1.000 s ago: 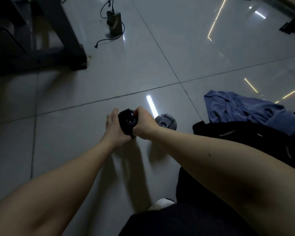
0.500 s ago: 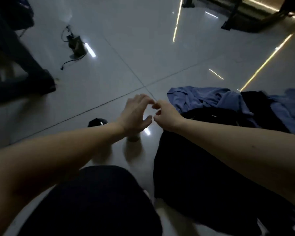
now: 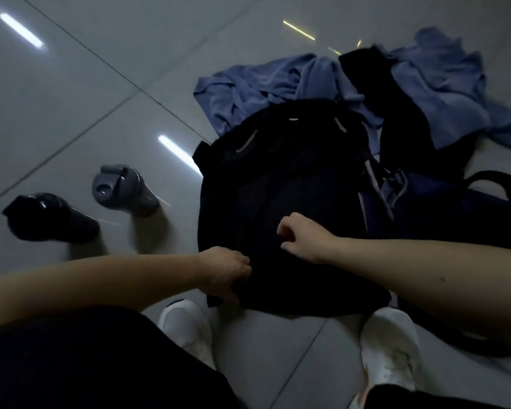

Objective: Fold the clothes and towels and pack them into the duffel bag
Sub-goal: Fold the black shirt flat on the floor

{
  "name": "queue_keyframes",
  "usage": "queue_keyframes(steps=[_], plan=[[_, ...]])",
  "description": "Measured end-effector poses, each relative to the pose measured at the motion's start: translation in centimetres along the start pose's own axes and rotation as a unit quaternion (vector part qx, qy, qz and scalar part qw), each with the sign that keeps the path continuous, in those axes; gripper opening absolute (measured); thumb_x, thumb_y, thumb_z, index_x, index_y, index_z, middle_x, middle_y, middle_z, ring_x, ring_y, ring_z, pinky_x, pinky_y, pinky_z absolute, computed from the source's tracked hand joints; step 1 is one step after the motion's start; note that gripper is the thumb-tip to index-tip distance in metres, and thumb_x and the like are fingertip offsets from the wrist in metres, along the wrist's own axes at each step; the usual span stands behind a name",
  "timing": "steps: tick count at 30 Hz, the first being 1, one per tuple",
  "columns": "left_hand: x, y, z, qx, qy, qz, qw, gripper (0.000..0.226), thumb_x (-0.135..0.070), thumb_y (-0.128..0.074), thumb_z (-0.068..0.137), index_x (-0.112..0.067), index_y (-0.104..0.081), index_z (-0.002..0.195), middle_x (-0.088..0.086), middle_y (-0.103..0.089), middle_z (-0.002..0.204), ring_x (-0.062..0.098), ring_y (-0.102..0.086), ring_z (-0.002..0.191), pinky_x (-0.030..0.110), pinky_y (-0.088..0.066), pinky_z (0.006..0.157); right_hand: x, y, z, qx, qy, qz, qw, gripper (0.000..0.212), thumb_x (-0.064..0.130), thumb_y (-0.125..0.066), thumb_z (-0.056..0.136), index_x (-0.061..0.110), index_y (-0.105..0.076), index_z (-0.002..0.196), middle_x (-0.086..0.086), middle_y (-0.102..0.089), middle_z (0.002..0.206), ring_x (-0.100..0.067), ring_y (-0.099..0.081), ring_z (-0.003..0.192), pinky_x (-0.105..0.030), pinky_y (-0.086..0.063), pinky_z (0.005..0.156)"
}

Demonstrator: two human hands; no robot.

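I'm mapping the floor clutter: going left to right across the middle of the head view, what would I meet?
Black bottle → grey bottle → black garment → dark bag. The blue clothes lie farther back and span several of these, so they are left out.

The 2 hands have let go of the black bottle (image 3: 48,216), now left on the floor near the grey bottle (image 3: 121,188). They've moved onto the black garment (image 3: 278,178): left hand (image 3: 224,273) grips its near edge, right hand (image 3: 303,240) curled over its middle, grip unclear.
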State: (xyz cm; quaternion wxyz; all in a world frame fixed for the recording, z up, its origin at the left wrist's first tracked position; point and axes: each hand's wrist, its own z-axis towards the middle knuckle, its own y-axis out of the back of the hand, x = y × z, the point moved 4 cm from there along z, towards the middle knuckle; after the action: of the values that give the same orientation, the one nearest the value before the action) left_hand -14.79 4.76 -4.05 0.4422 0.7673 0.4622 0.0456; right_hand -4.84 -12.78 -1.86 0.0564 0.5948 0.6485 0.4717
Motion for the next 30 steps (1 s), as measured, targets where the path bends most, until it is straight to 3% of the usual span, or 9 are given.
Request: queue_keyframes(steps=[3, 8, 11, 15, 18, 22, 30], plan=[[-1.0, -1.8, 0.3, 0.003, -0.027, 0.063, 0.998, 0.063, -0.063, -0.069, 0.077, -0.018, -0.055, 0.119, 0.002, -0.051, 0.118, 0.022, -0.049, 0.106, 0.037, -0.044, 0.087, -2.5, -1.0, -1.6, 0.028, 0.020, -0.030, 0.999, 0.020, 0.029, -0.072, 0.088, 0.030, -0.056, 0.100, 0.013, -0.046, 0.103, -0.010, -0.056, 0.091, -0.026, -0.052, 0.081], [-0.9, -3.2, -0.5, 0.006, -0.021, 0.143, 0.989, 0.036, -0.031, -0.056, 0.091, -0.017, -0.056, 0.124, 0.006, -0.049, 0.127, 0.026, -0.046, 0.114, 0.037, -0.043, 0.091, -5.3, -2.5, -4.9, 0.056, 0.047, -0.082, 0.994, 0.027, 0.036, -0.072, 0.088, 0.028, -0.046, 0.091, 0.008, -0.043, 0.099, -0.015, -0.053, 0.082, -0.035, -0.051, 0.075], [-0.4, -3.5, -0.8, 0.019, -0.023, 0.170, 0.985, 0.030, -0.022, -0.052, 0.094, -0.017, -0.060, 0.123, 0.007, -0.046, 0.134, 0.027, -0.045, 0.119, 0.038, -0.043, 0.093, -6.7, -3.6, -6.6, 0.072, 0.059, -0.105, 0.990, 0.030, 0.040, -0.072, 0.087, 0.029, -0.044, 0.090, 0.009, -0.041, 0.098, -0.014, -0.050, 0.081, -0.033, -0.049, 0.073], [-0.1, -3.4, -1.3, 0.024, -0.025, 0.165, 0.986, 0.036, -0.025, -0.054, 0.094, -0.018, -0.054, 0.129, 0.006, -0.041, 0.139, 0.027, -0.043, 0.119, 0.039, -0.046, 0.092, -7.6, -5.3, -7.8, 0.092, 0.080, -0.126, 0.984, 0.031, 0.045, -0.072, 0.086, 0.025, -0.055, 0.102, 0.007, -0.043, 0.107, -0.015, -0.051, 0.091, -0.031, -0.048, 0.075], [0.4, -3.7, -1.8, 0.031, 0.003, 0.179, 0.983, 0.047, -0.023, -0.059, 0.091, -0.018, -0.043, 0.135, 0.007, -0.035, 0.141, 0.027, -0.041, 0.117, 0.038, -0.049, 0.085, -8.0, -6.3, -8.0, 0.113, 0.090, -0.178, 0.973, 0.047, 0.052, -0.074, 0.081, 0.022, -0.057, 0.114, 0.003, -0.045, 0.114, -0.017, -0.051, 0.099, -0.030, -0.044, 0.075], [1.5, -4.0, -2.5, 0.068, 0.046, 0.178, 0.981, 0.056, -0.009, -0.052, 0.094, -0.014, -0.031, 0.145, 0.011, -0.024, 0.149, 0.028, -0.046, 0.115, 0.039, -0.052, 0.088, -8.0, -7.2, -8.3, 0.111, 0.092, -0.242, 0.959, 0.065, 0.057, -0.078, 0.073, 0.020, -0.052, 0.119, 0.000, -0.047, 0.115, -0.019, -0.049, 0.104, -0.033, -0.043, 0.083], [4.0, -3.2, -4.5, 0.028, 0.109, 0.112, 0.987, 0.030, -0.016, -0.050, 0.094, -0.019, -0.050, 0.124, 0.001, -0.056, 0.118, 0.022, -0.058, 0.106, 0.031, -0.046, 0.077, -8.7, -8.2, -8.9, 0.098, 0.088, -0.302, 0.944, 0.060, 0.049, -0.074, 0.078, 0.018, -0.050, 0.123, -0.004, -0.048, 0.119, -0.025, -0.049, 0.110, -0.037, -0.043, 0.089]])
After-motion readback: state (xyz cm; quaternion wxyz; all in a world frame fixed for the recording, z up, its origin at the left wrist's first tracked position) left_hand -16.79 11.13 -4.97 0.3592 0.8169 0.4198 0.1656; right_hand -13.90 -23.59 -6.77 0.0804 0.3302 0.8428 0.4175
